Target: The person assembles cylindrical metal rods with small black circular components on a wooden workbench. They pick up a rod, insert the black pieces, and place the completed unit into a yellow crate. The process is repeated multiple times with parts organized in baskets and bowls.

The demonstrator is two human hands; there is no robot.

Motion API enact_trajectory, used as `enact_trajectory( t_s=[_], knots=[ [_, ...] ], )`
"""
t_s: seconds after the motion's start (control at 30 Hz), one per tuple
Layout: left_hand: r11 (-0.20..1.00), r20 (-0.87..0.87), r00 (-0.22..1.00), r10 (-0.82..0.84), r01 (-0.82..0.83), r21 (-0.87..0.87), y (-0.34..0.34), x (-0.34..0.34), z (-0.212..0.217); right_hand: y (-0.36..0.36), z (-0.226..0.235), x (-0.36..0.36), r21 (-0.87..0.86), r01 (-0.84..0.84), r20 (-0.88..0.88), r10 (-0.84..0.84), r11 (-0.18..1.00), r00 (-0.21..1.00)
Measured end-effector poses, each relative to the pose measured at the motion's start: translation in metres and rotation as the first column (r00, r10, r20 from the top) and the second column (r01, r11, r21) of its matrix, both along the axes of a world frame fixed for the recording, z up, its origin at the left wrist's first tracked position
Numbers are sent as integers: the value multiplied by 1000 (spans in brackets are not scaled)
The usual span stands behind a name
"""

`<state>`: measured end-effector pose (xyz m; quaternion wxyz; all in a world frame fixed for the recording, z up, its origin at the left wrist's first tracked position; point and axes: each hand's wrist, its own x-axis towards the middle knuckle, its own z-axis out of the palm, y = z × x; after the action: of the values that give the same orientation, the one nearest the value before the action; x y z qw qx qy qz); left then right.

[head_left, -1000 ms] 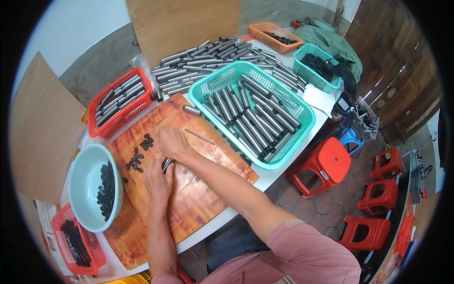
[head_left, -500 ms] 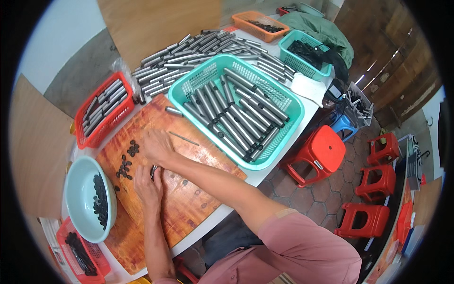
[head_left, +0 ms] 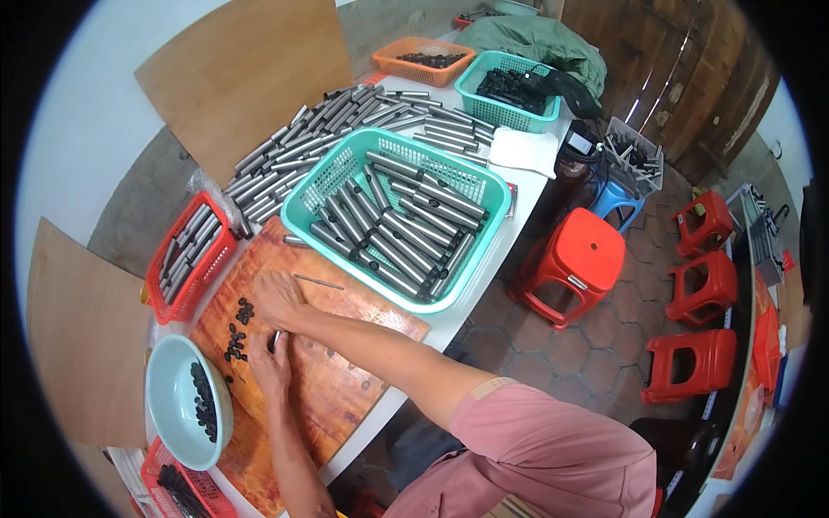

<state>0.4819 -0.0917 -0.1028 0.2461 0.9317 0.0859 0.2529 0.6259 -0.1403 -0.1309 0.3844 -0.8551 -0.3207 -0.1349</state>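
My left hand [head_left: 270, 361] rests on the stained wooden board [head_left: 341, 356], its fingers closed around a short metal tube [head_left: 278, 340] whose end shows by the thumb. Just beyond it, my right hand [head_left: 281, 300] is bent down to the board, fingers curled together; whatever they hold is hidden. Several small black oval plugs [head_left: 237, 335] lie loose to the left of both hands. A thin metal rod [head_left: 319, 281] lies right of my right hand. Farther off, a teal basket [head_left: 395, 294] holds many metal tubes with dark ends.
A pale blue bowl [head_left: 166, 388] with black pieces stands at the left, by a red basket [head_left: 231, 250] of tubes. Loose tubes [head_left: 324, 129] are heaped behind the teal basket. Red stools [head_left: 590, 246] stand on the tiled floor at the right.
The whole view has shifted, with the table scene a little lower in front and farther left at the back. Both hands stay at about the same place on the board.
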Motion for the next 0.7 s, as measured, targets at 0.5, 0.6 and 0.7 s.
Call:
enact_trajectory(
  t_s=[0.5,0.6,0.7],
  knots=[
    [983,-9,998,60,-58,175,-19,-8,2,-20,22,-2,300,5,-312,93,954,946],
    [996,35,996,85,-86,17,-12,0,-5,-24,2,18,470,129,-295,18,873,955],
    [706,20,984,175,-112,-699,-24,-12,1,-24,-2,15,521,151,-244,-23,840,970]
  ],
)
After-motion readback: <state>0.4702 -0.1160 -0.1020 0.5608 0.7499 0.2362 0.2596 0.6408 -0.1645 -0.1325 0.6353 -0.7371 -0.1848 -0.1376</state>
